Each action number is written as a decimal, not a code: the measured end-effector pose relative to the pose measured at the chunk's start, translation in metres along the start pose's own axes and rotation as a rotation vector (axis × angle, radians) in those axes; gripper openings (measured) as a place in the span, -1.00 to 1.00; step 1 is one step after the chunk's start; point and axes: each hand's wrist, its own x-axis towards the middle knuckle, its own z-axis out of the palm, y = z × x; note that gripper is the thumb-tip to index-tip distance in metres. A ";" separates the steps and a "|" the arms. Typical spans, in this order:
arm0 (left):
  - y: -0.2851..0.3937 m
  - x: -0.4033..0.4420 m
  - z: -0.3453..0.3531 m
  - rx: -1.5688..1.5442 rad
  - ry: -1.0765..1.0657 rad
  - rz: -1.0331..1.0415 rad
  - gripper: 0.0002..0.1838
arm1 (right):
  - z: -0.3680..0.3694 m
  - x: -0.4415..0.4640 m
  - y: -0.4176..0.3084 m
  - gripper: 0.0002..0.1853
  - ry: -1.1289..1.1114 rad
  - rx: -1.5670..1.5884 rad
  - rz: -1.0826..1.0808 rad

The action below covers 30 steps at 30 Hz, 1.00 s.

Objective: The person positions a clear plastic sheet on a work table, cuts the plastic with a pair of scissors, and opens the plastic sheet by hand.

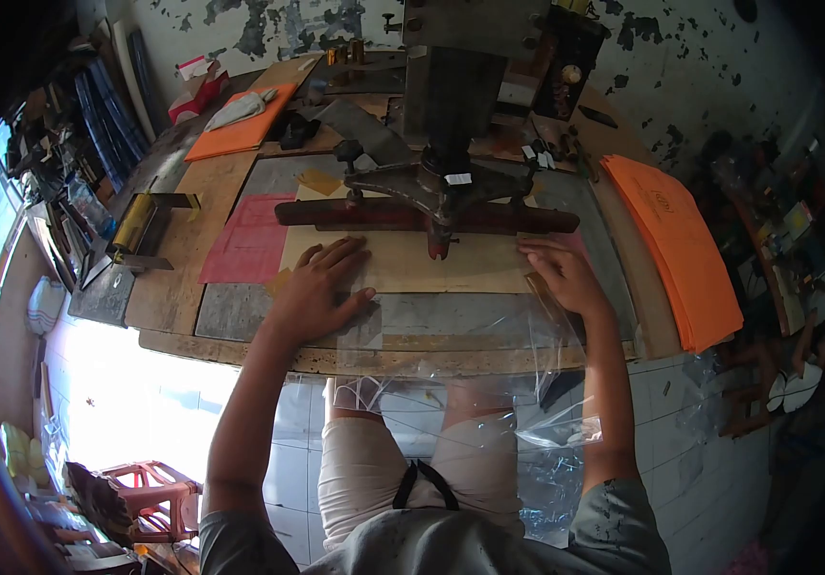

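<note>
My left hand [319, 289] lies flat with spread fingers on the left part of a tan sheet [412, 274]. My right hand [566, 274] rests at the sheet's right end, fingers stretched out toward the left. Just beyond both hands, the dark red bar [383, 217] of a press crosses over the sheet, hung from a black metal bracket [403, 180]. A pink-red sheet [247, 240] sticks out from under the tan one at the left. Clear plastic film [470, 364] drapes over the table's front edge between my forearms.
An orange stack [676, 254] lies along the table's right side. Another orange stack [254, 117], with a pale cloth on it, sits at the back left. A roller in a metal frame [139, 225] is at the left edge. A red stool [149, 498] stands on the floor.
</note>
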 end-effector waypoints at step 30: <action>-0.010 -0.014 0.010 0.045 0.083 -0.119 -0.23 | -0.015 -0.015 0.006 -0.93 -0.045 0.717 0.411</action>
